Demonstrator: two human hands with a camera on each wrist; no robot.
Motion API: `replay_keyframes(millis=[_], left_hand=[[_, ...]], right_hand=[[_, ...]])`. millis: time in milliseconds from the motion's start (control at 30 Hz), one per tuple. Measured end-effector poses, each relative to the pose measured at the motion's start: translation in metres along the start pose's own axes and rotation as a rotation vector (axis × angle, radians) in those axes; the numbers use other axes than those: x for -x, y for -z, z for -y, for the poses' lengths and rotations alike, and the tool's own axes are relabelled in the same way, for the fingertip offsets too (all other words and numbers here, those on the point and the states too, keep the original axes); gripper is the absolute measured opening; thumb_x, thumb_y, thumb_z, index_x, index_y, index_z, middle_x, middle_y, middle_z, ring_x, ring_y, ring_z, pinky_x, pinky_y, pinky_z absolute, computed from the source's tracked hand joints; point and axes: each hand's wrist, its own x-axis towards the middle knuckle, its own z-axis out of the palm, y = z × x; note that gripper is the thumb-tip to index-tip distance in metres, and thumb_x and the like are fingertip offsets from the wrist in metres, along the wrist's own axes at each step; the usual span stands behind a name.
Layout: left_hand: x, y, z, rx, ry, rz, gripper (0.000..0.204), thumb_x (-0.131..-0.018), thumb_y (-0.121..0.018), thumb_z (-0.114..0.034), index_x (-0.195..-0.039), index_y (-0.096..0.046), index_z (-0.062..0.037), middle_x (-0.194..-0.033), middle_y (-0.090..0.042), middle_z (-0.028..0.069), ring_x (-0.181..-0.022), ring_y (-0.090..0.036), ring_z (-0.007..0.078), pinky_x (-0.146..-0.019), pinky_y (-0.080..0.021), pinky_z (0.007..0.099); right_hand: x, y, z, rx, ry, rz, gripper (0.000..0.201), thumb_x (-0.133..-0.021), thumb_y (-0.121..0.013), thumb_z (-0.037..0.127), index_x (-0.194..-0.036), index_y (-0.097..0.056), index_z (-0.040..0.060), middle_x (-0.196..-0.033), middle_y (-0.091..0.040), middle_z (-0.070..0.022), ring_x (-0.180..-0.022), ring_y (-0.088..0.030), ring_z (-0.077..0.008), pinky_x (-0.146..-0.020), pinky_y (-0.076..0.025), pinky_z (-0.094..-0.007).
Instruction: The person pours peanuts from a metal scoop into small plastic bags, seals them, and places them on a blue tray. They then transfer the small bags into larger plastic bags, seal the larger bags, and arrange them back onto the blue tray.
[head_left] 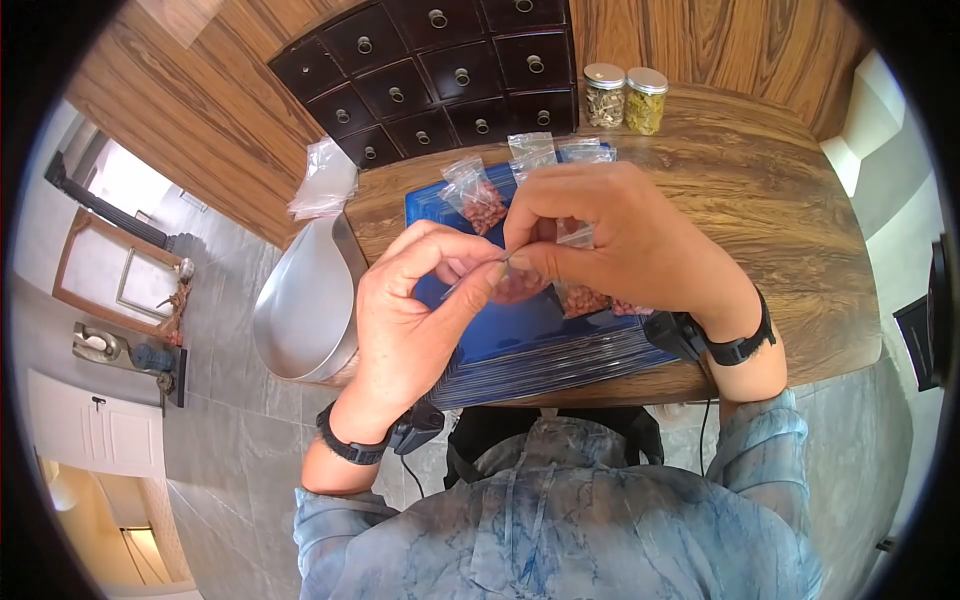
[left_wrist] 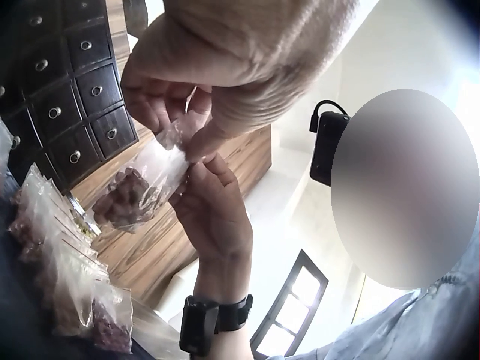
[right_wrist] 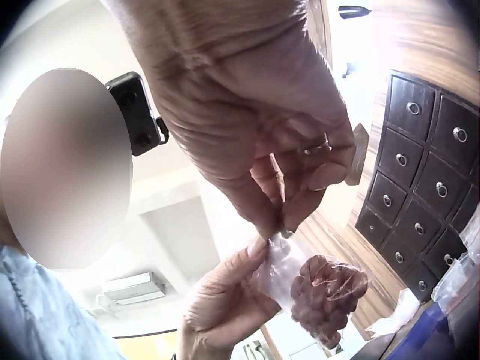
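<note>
Held up between both hands is a small clear zip bag (left_wrist: 142,191) of reddish-brown, nut-like pieces; in the right wrist view the filled end (right_wrist: 330,292) hangs to one side. My left hand (head_left: 405,315) pinches the bag's top edge between thumb and fingers. Close against it, my right hand (head_left: 625,235) pinches the same edge, thumb and fingertips meeting there. In the head view the fingers partly cover the bag, which is above a blue tray (head_left: 480,345). Similar filled bags (head_left: 483,207) lie on the tray, some hidden behind my right hand.
A round metal pan (head_left: 305,300) stands left of the tray, with clear empty-looking bags (head_left: 325,180) behind it. A dark drawer cabinet (head_left: 430,75) lines the back of the wooden table (head_left: 790,240). Two lidded jars (head_left: 604,98) stand at the back right.
</note>
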Motion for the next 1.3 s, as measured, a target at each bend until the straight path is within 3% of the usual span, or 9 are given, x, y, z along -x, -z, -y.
replay_keyframes(millis=[167, 267, 400, 533, 600, 767, 967, 1167, 1300], left_hand=[[-0.002, 0.001, 0.001, -0.076, -0.084, 0.032, 0.009, -0.078, -0.069, -0.002, -0.086, -0.067, -0.0037, -0.08, -0.06, 0.0019, -0.07, -0.052, 0.0107, -0.064, -0.044, 0.0234], [-0.002, 0.002, -0.002, -0.088, -0.083, 0.049, 0.009, -0.078, -0.068, -0.001, -0.087, -0.067, -0.0037, -0.081, -0.061, 0.0021, -0.071, -0.053, 0.0107, -0.064, -0.044, 0.0232], [0.002, 0.005, -0.003, -0.003, 0.041, 0.053, 0.011, -0.081, -0.064, 0.006, -0.09, -0.064, -0.001, -0.088, -0.054, 0.0004, -0.079, -0.05, 0.0078, -0.072, -0.041, 0.0214], [0.005, 0.006, -0.003, 0.021, 0.042, 0.039, 0.012, -0.081, -0.063, 0.005, -0.091, -0.065, -0.0018, -0.088, -0.057, 0.0012, -0.078, -0.053, 0.0083, -0.068, -0.043, 0.0216], [0.004, 0.006, 0.0, -0.009, -0.001, 0.02, 0.013, -0.079, -0.064, 0.002, -0.091, -0.066, -0.0039, -0.086, -0.06, 0.0028, -0.074, -0.057, 0.0094, -0.062, -0.045, 0.0219], [0.005, 0.007, -0.002, -0.051, 0.012, 0.08, 0.011, -0.082, -0.063, 0.005, -0.09, -0.064, -0.0014, -0.089, -0.057, 0.0018, -0.079, -0.054, 0.0081, -0.068, -0.043, 0.0207], [0.01, 0.014, 0.005, 0.053, 0.079, 0.006, 0.009, -0.082, -0.064, 0.001, -0.09, -0.065, -0.0021, -0.086, -0.058, 0.0019, -0.071, -0.055, 0.0066, -0.063, -0.044, 0.0198], [0.013, 0.016, 0.006, 0.081, 0.09, -0.006, 0.006, -0.084, -0.064, 0.001, -0.09, -0.064, 0.0003, -0.086, -0.057, 0.002, -0.071, -0.054, 0.0058, -0.066, -0.044, 0.0195], [0.009, 0.007, 0.001, 0.089, 0.09, 0.042, 0.004, -0.084, -0.064, 0.0, -0.088, -0.063, 0.0009, -0.085, -0.056, 0.0023, -0.07, -0.054, 0.0058, -0.066, -0.044, 0.0196]], right_hand=[[0.001, 0.001, 0.0, 0.049, 0.085, 0.002, 0.011, -0.075, -0.069, 0.004, -0.078, -0.059, 0.0018, -0.073, -0.057, -0.0057, -0.065, -0.057, -0.0183, -0.058, -0.044, -0.0279], [-0.004, -0.003, -0.013, 0.118, 0.358, -0.114, 0.009, -0.078, -0.064, 0.006, -0.074, -0.057, 0.0032, -0.069, -0.061, -0.0055, -0.051, -0.059, -0.0139, -0.041, -0.043, -0.0257], [-0.002, -0.001, -0.009, 0.061, 0.225, -0.093, 0.008, -0.078, -0.063, 0.006, -0.074, -0.057, 0.0034, -0.069, -0.061, -0.0053, -0.051, -0.058, -0.0136, -0.041, -0.042, -0.0258], [-0.001, -0.001, -0.007, 0.087, 0.186, -0.075, 0.008, -0.079, -0.063, 0.006, -0.074, -0.057, 0.0034, -0.068, -0.062, -0.0048, -0.051, -0.058, -0.0138, -0.041, -0.042, -0.0261], [-0.003, -0.003, -0.008, 0.104, 0.215, -0.078, 0.009, -0.079, -0.063, 0.007, -0.075, -0.057, 0.0032, -0.068, -0.062, -0.0053, -0.051, -0.059, -0.0149, -0.042, -0.042, -0.0269], [-0.005, -0.004, -0.014, 0.197, 0.369, -0.116, 0.009, -0.08, -0.063, 0.008, -0.078, -0.056, 0.0027, -0.068, -0.062, -0.0085, -0.055, -0.062, -0.019, -0.048, -0.046, -0.0294], [-0.001, 0.005, -0.003, 0.138, 0.062, -0.034, 0.014, -0.076, -0.069, 0.009, -0.083, -0.06, 0.0012, -0.075, -0.059, -0.0074, -0.068, -0.056, -0.0214, -0.062, -0.045, -0.0306], [0.0, 0.006, -0.007, 0.138, 0.072, 0.004, 0.012, -0.077, -0.068, 0.008, -0.082, -0.059, 0.0016, -0.076, -0.059, -0.0068, -0.067, -0.057, -0.0204, -0.061, -0.045, -0.0303], [0.001, -0.005, -0.011, 0.138, 0.106, -0.005, 0.014, -0.08, -0.061, 0.014, -0.077, -0.059, 0.0014, -0.067, -0.064, -0.0072, -0.052, -0.061, -0.017, -0.044, -0.046, -0.0297]])
